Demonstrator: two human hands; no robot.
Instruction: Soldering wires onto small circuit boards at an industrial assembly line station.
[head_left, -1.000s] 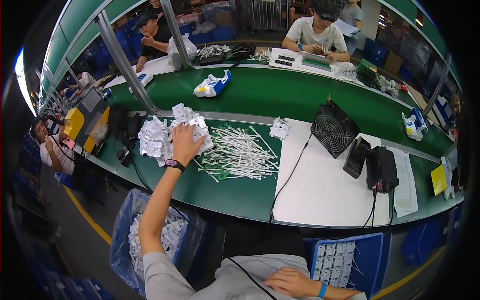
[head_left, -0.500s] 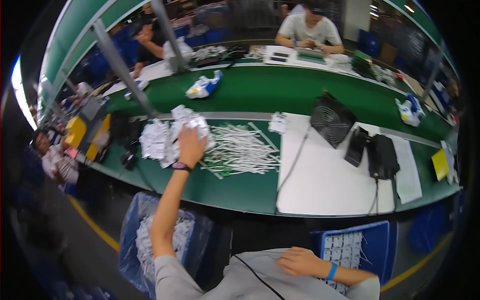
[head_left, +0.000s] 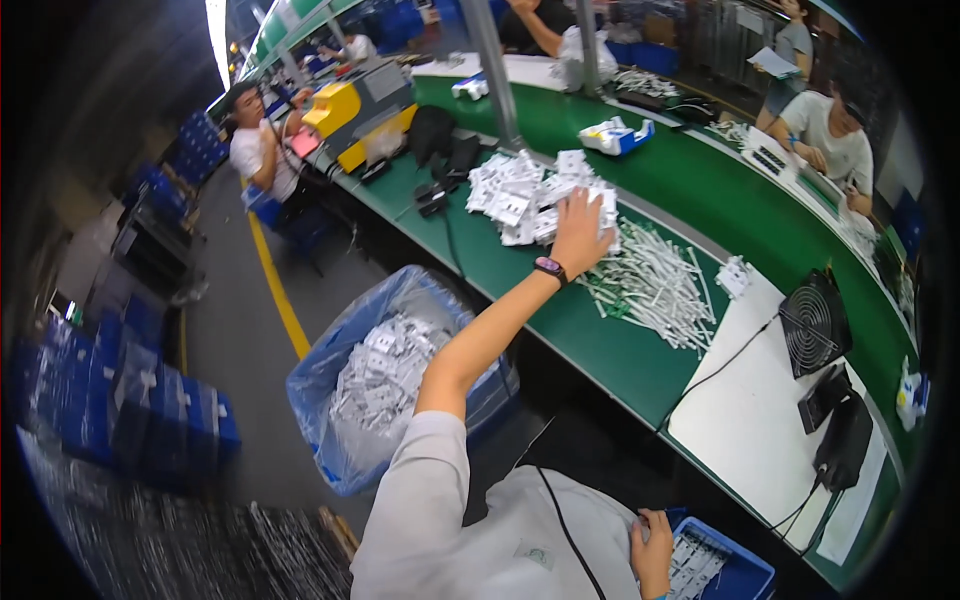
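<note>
Resting on white parts (head_left: 507,192), the left hand (head_left: 582,238) is spread open, white strips (head_left: 660,288) to its right; the right hand (head_left: 654,552) has an unclear grip.

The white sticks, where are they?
In the head view, the white sticks lie right of centre on the green table, between the left hand and the white sheet.

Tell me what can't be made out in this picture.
Head view:
Part of the white pile: hidden by the left hand.
What the right hand holds, if anything: hidden by its fingers.
Part of the blue tray: cut off by the lower picture edge.
Bottom of the lined bin: covered by white parts.
</note>
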